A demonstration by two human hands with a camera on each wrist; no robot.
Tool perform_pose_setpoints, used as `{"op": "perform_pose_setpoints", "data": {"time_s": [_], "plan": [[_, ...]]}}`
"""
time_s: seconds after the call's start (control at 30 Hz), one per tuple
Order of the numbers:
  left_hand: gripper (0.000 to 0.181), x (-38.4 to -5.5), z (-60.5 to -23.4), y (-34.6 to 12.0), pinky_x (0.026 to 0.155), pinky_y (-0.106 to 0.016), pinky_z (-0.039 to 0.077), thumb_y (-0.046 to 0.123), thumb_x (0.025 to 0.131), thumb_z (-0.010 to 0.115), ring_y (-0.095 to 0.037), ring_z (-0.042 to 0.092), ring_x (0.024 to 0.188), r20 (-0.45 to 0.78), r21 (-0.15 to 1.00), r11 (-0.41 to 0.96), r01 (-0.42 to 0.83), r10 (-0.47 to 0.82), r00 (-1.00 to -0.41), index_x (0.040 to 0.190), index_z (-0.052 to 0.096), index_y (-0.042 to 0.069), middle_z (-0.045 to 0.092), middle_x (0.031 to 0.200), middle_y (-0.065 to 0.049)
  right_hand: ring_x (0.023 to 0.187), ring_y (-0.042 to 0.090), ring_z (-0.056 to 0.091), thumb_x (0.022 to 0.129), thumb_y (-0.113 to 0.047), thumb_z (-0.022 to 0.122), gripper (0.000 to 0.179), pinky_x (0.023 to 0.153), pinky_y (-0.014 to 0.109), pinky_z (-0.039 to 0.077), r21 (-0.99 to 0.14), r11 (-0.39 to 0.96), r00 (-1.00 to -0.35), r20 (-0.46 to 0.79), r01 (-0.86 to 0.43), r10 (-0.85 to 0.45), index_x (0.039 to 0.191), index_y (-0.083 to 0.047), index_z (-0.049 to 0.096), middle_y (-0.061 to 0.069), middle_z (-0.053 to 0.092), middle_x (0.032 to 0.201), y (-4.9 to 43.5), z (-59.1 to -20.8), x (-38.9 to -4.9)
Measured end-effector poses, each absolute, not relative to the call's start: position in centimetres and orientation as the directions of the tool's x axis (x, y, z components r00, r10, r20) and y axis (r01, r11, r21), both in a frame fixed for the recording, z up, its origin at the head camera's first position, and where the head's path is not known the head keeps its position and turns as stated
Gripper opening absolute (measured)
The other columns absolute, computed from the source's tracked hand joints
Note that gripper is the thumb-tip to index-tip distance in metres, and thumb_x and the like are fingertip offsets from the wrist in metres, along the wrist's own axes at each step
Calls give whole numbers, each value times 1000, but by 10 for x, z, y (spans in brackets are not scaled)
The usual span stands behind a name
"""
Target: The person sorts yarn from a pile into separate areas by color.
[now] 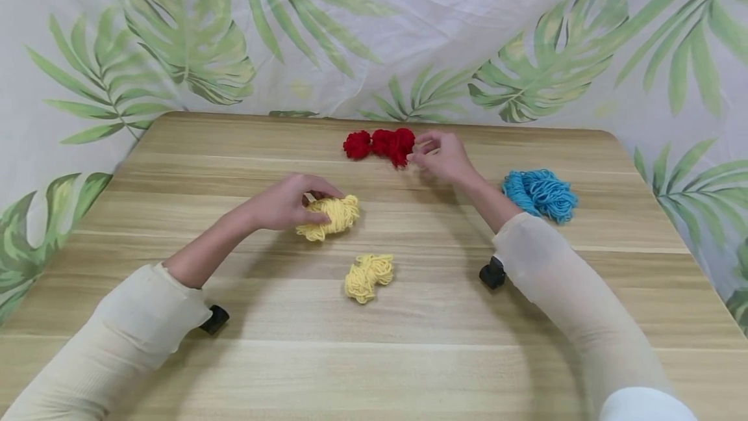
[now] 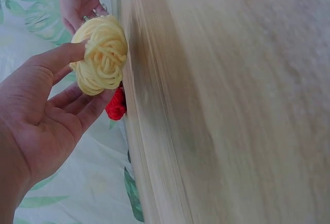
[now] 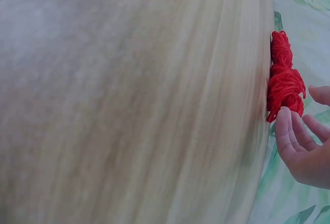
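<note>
Pinching a looped yellow yarn bundle point(image 1: 345, 214) between thumb and fingers of my left hand point(image 1: 287, 203), my right hand point(image 1: 442, 157) loosely parted beside lumpy red yarn point(image 1: 400, 143), far across the wood-grain surface point(image 1: 432, 356).

The person wears 2 long cream sleeves. The left sleeve point(image 1: 131, 320) is thin-looking cloth with fine ribbing and a wide, loose cuff; the right sleeve point(image 1: 590, 304) matches it, with a faint greyish patch near its cuff and a white fabric edge point(image 1: 645, 406) at its upper end. 2 small black blocks point(image 1: 215, 319) point(image 1: 493, 273), 1 per arm, protrude beside the cuffs. Both hands point(image 1: 289, 203) point(image 1: 442, 156) are bare.
</note>
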State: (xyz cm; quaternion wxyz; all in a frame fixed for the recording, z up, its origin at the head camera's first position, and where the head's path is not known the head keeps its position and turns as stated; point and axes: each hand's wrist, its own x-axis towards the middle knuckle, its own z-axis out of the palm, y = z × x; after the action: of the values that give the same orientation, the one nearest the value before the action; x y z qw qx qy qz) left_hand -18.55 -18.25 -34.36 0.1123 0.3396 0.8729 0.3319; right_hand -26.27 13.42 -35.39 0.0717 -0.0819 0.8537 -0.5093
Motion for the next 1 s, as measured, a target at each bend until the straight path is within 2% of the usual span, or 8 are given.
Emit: {"op": "perform_pose_setpoints", "data": {"time_s": [0.17,0.37,0.6,0.77,1.0], "plan": [[37,-185,-343,-189,88,-48,57,2,89,79,-32,67,110,16,656,568,498,648,-761,125,72,-3,71,124,-20,76,28,68,95,-9,73,34,62,29,59,-872,479,-958,-44,-101,-282,123,8,66,21,68,107,133,-352,-255],[37,-185,-344,-197,87,-47,57,1,89,79,-30,67,107,25,651,578,492,631,-775,125,72,-3,72,124,-19,83,33,69,98,-7,69,30,61,27,57,-859,494,-937,-56,-131,-345,123,8,66,21,69,107,133,-353,-247],[36,-184,-344,-205,87,-46,58,2,90,79,-29,68,107,58,647,572,505,622,-781,125,72,-4,72,123,-19,86,35,68,98,-3,65,29,63,33,59,-868,479,-916,-81,-129,-394,125,9,66,18,68,105,133,-351,-233],[35,-183,-343,-210,85,-45,58,2,90,80,-26,67,102,63,652,575,495,609,-790,123,72,-4,73,120,-18,85,34,68,98,-1,67,29,62,32,58,-874,468,-905,-89,-129,-416,125,9,66,17,70,102,133,-352,-225],[35,-182,-341,-215,85,-45,58,1,89,79,-28,68,104,60,641,592,488,595,-802,123,72,-4,73,120,-19,87,38,69,97,-2,70,27,61,32,58,-876,458,-897,-75,-148,-435,122,10,66,16,68,101,132,-350,-217]]}}
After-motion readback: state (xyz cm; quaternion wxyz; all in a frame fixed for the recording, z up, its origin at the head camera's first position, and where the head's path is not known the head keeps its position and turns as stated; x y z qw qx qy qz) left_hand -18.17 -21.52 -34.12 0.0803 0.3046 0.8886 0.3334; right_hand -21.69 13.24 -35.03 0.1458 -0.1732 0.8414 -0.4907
